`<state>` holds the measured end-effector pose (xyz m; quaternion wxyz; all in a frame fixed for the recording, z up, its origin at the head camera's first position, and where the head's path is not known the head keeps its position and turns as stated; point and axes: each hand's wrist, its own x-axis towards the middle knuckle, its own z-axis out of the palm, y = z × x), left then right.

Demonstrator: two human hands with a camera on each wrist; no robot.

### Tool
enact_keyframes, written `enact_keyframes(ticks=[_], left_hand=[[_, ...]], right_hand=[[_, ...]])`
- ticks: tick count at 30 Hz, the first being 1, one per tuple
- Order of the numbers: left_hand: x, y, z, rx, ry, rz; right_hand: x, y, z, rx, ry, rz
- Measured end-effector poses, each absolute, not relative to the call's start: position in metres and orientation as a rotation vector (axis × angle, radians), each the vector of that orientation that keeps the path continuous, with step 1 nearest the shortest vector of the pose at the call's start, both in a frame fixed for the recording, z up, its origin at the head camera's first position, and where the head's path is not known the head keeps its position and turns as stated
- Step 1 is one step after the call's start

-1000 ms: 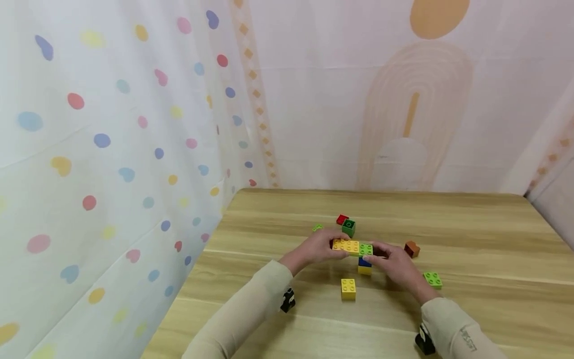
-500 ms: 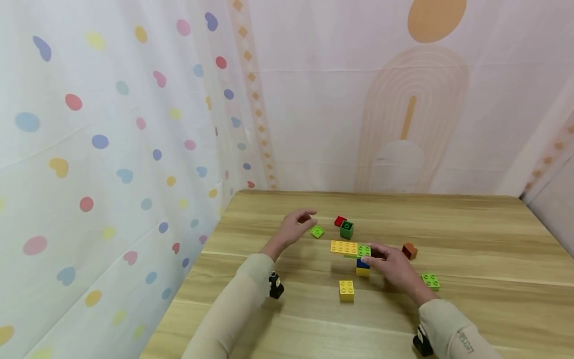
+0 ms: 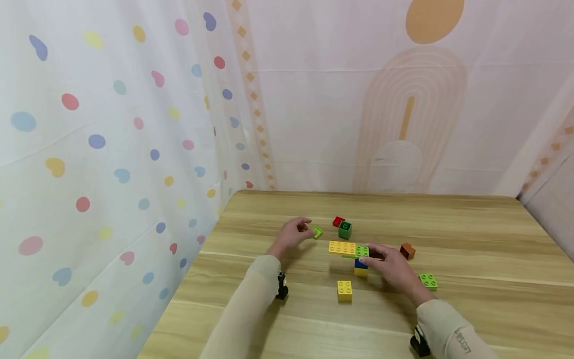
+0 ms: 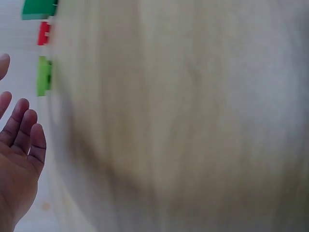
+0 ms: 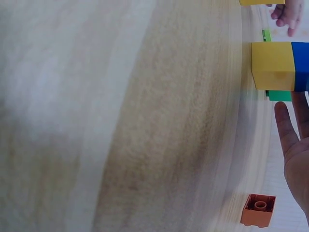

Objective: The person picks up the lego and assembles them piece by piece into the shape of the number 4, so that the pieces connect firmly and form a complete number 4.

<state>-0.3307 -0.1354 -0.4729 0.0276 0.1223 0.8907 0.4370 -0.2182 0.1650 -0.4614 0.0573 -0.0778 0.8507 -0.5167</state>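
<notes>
Head view — right hand (image 3: pixel 393 268) pinches the yellow-green-blue plastic brick stack (image 3: pixel 354 250) on the wood-grain table (image 3: pixel 484 234); left hand (image 3: pixel 290 235), loosely curled, holding nothing, hovers beside a flat lime-green plastic brick (image 3: pixel 318 232) — a slackened pinch could let the overhang (image 3: pixel 341 248) tip.

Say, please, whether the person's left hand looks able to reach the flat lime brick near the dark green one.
Probably yes: the left hand is beside the lime brick with nothing visible between them; the dark green brick sits on the other side.
</notes>
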Motion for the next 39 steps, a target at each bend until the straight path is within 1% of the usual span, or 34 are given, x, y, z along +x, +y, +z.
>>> enact_keyframes(ticks=[6,12,22,30,37,39], left_hand=[[-0.332,-0.131,-0.483,0.312,2.751,1.356],[-0.333,-0.123,-0.484,0.332,2.787,1.323],[-0.327,-0.117,-0.484,0.289,2.83,1.248],[-0.326,-0.126,-0.481,0.407,2.8,1.277],[-0.325,-0.134,-0.479,0.509,2.858,1.165],[-0.325,-0.134,-0.48,0.491,2.884,1.142]], right_hand=[[-0.217,0.165,-0.463,-0.226,2.576,-1.566],[-0.217,0.166,-0.463,-0.223,2.583,-1.56],[-0.217,0.166,-0.463,-0.235,2.581,-1.554],[-0.217,0.166,-0.462,-0.219,2.594,-1.541],[-0.217,0.166,-0.463,-0.227,2.581,-1.553],[-0.217,0.166,-0.463,-0.23,2.578,-1.559]])
